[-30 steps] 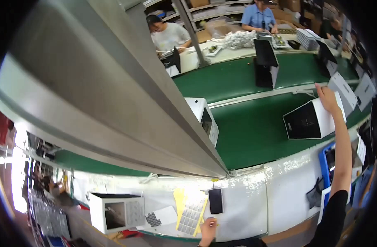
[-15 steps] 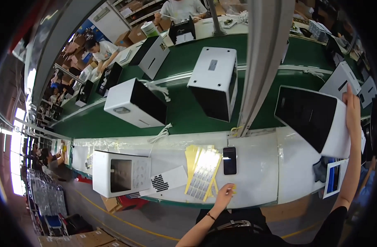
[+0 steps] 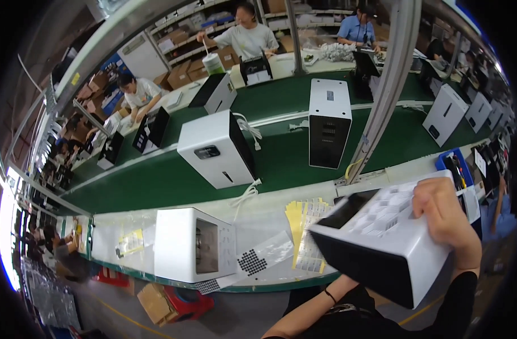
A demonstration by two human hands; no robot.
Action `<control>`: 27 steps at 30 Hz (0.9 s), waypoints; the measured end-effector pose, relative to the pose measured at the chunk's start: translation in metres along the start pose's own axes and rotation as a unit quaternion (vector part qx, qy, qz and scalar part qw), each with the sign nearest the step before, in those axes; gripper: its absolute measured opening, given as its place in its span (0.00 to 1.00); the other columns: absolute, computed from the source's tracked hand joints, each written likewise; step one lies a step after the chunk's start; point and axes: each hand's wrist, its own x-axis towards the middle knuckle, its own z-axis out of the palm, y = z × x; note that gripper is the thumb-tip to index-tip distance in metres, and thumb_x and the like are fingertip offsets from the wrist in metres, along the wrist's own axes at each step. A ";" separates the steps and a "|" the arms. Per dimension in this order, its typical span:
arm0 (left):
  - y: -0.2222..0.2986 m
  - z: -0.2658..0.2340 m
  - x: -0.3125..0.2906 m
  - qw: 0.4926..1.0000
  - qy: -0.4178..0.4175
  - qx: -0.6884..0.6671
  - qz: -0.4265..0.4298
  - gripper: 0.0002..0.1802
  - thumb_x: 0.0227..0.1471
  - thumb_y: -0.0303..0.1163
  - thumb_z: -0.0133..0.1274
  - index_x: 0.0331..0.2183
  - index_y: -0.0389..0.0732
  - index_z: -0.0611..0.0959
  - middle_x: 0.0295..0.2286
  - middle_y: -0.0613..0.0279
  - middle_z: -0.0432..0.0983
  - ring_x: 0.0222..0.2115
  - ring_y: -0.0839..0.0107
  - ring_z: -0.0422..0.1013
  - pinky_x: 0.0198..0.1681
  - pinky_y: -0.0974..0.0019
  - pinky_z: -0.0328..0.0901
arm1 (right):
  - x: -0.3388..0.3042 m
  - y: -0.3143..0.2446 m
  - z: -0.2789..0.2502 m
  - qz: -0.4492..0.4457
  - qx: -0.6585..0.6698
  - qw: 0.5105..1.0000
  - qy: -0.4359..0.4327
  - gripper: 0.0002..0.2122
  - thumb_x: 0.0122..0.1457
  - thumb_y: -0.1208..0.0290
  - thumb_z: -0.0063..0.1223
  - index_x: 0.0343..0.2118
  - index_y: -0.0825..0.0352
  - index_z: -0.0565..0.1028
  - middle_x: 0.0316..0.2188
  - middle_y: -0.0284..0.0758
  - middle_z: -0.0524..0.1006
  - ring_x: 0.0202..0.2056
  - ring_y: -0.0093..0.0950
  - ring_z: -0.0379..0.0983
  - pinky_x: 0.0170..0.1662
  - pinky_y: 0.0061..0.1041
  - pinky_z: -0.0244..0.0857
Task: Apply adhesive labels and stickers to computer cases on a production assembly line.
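Note:
A white box-shaped appliance with black panels (image 3: pixel 363 265) is tilted over the right part of the bench, its patterned white side turned upward. My right hand (image 3: pixel 439 212) grips its upper right edge, fingers curled over the rim. My left hand (image 3: pixel 344 283) reaches underneath at the near side; its fingers are hidden behind the casing. Beside the appliance lie yellow-backed label sheets (image 3: pixel 310 243), partly covered by it. Further left, a sheet of black round pads (image 3: pixel 252 262) lies by a second white appliance with a dark window (image 3: pixel 174 244).
Beyond the bench runs a green conveyor (image 3: pixel 151 183) carrying several white-and-black appliances, one with a coiled white cable (image 3: pixel 250 133). A metal post (image 3: pixel 385 85) rises near the bench's far edge. A blue bin (image 3: pixel 459 164) stands at right. People work across the line.
My right hand has brought the appliance from the far right onto the bench before me, tipping it. My left hand has gone beneath it. The view has shifted, and the phone is now mostly covered.

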 end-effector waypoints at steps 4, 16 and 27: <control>0.090 -0.004 -0.064 0.972 -0.219 0.009 0.088 0.20 0.62 0.37 0.39 0.52 0.36 0.69 0.50 0.58 0.65 0.48 0.64 0.63 0.53 0.65 0.60 | -0.039 -0.024 0.014 -0.120 0.031 0.991 0.045 0.25 0.63 0.57 0.33 0.09 0.60 0.65 0.10 0.33 0.63 0.14 0.36 0.61 0.21 0.31 0.55; 0.259 -0.097 -0.103 0.854 -0.179 0.304 0.383 0.30 0.63 0.42 0.37 0.61 0.38 0.56 0.58 0.54 0.58 0.56 0.60 0.59 0.56 0.58 0.60 | 0.012 -0.039 0.230 0.120 0.516 0.824 0.201 0.37 0.63 0.43 0.32 0.65 0.67 0.44 0.64 0.43 0.48 0.65 0.33 0.44 0.66 0.34 0.34; 0.253 -0.029 -0.137 0.812 -0.099 0.337 0.466 0.45 0.57 0.45 0.47 0.63 0.40 0.41 0.63 0.55 0.41 0.62 0.61 0.46 0.62 0.57 0.48 | -0.011 0.049 0.363 0.017 0.466 0.871 0.154 0.40 0.61 0.40 0.32 0.64 0.73 0.45 0.65 0.49 0.44 0.67 0.40 0.38 0.66 0.35 0.33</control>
